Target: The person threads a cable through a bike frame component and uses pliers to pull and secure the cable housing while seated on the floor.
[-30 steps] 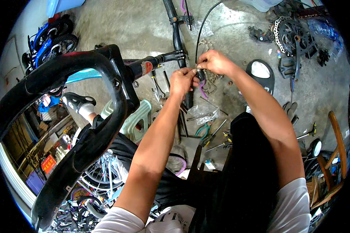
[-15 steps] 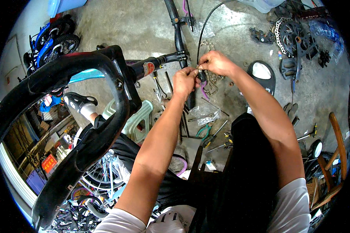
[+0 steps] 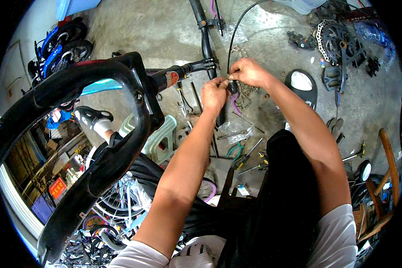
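1. head view: the right hand (image 3: 250, 73) pinches the black cable (image 3: 229, 53) near the purple brake lever (image 3: 236, 104), beside the handlebar (image 3: 206, 44); the left hand's (image 3: 214, 95) fingers curl in close, their exact grip hidden.
2. a slipping pinch could let the cable spring away; a sharp bend might kink it.
3. versus the earlier frame, hands stay together, view shifting slightly.

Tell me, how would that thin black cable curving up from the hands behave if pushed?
The black cable would probably spring back rather than flop, since it holds a smooth, wide arc. It is likely light, being thin beside the black handlebar. It may bow before kinking, as no sharp bend shows in it.
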A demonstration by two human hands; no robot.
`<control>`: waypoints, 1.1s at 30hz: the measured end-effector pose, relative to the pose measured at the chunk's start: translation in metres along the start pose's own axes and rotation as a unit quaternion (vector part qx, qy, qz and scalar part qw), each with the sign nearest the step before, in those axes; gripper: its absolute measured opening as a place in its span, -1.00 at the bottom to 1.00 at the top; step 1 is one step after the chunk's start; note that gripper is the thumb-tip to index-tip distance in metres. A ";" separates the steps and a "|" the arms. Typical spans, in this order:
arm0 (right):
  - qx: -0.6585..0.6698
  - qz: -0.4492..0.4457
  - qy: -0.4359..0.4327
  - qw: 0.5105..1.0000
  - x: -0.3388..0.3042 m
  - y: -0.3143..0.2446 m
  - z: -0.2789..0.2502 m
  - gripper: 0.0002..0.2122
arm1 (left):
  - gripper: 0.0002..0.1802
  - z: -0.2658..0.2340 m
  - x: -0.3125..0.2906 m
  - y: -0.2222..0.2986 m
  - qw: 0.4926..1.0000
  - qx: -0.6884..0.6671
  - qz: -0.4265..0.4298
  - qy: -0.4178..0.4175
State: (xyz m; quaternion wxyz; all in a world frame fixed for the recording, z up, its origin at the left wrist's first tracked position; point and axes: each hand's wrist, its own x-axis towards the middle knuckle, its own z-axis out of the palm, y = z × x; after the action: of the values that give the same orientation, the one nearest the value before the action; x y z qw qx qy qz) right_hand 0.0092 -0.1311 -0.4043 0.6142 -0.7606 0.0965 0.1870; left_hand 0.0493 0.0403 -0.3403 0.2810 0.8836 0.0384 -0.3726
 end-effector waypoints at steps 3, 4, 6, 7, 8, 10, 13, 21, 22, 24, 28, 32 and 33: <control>-0.007 -0.008 0.010 1.000 0.000 0.000 0.002 -0.78 | -0.80 -0.001 0.000 0.004 1.000 0.005 -0.020 -0.003; -0.007 -0.010 0.014 1.000 0.000 -0.001 0.003 -0.79 | -0.80 -0.001 0.000 0.004 1.000 0.001 -0.028 -0.003; -0.009 -0.008 0.000 1.000 0.002 0.001 0.002 -0.77 | -0.79 -0.003 0.002 0.000 0.999 -0.011 -0.038 -0.015; -0.011 -0.006 -0.006 1.000 0.003 0.000 0.001 -0.76 | -0.78 -0.003 0.004 -0.001 0.999 -0.016 -0.043 -0.021; -0.017 -0.011 -0.007 1.000 0.003 -0.001 0.001 -0.76 | -0.78 -0.003 0.005 -0.002 0.999 -0.012 -0.044 -0.019; -0.029 -0.020 -0.008 0.999 0.001 -0.003 0.001 -0.77 | -0.77 -0.004 0.006 -0.005 0.999 -0.002 -0.047 -0.017; -0.023 -0.010 -0.024 0.999 0.004 -0.005 -0.002 -0.77 | -0.77 -0.002 0.005 -0.002 0.999 0.026 -0.024 0.022; -0.051 -0.029 0.013 0.998 -0.002 -0.010 -0.001 -0.76 | -0.77 0.000 -0.005 -0.006 0.992 -0.123 -0.039 -0.010; -0.060 -0.027 0.015 0.998 -0.002 -0.011 -0.001 -0.76 | -0.77 0.000 -0.006 -0.007 0.988 -0.148 -0.031 -0.013; -0.063 -0.026 0.019 0.997 -0.002 -0.006 0.002 -0.75 | -0.75 0.002 -0.009 -0.009 0.984 -0.171 -0.038 -0.016; -0.072 -0.025 0.010 0.997 0.002 -0.003 0.003 -0.75 | -0.74 0.006 -0.016 -0.004 0.986 -0.163 -0.021 0.013; -0.075 -0.021 0.008 0.997 0.004 -0.005 0.003 -0.75 | -0.80 0.016 -0.019 -0.001 0.988 -0.132 -0.004 0.080; -0.068 -0.016 0.005 0.998 0.002 -0.006 0.003 -0.75 | -0.80 0.019 -0.016 -0.009 0.980 -0.182 -0.015 0.077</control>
State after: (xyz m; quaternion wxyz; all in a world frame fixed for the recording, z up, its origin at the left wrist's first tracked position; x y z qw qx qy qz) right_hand 0.0130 -0.1265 -0.4001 0.5633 -0.8030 0.0745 0.1798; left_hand 0.0227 0.0397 -0.3441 0.4274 0.8430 0.1405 -0.2949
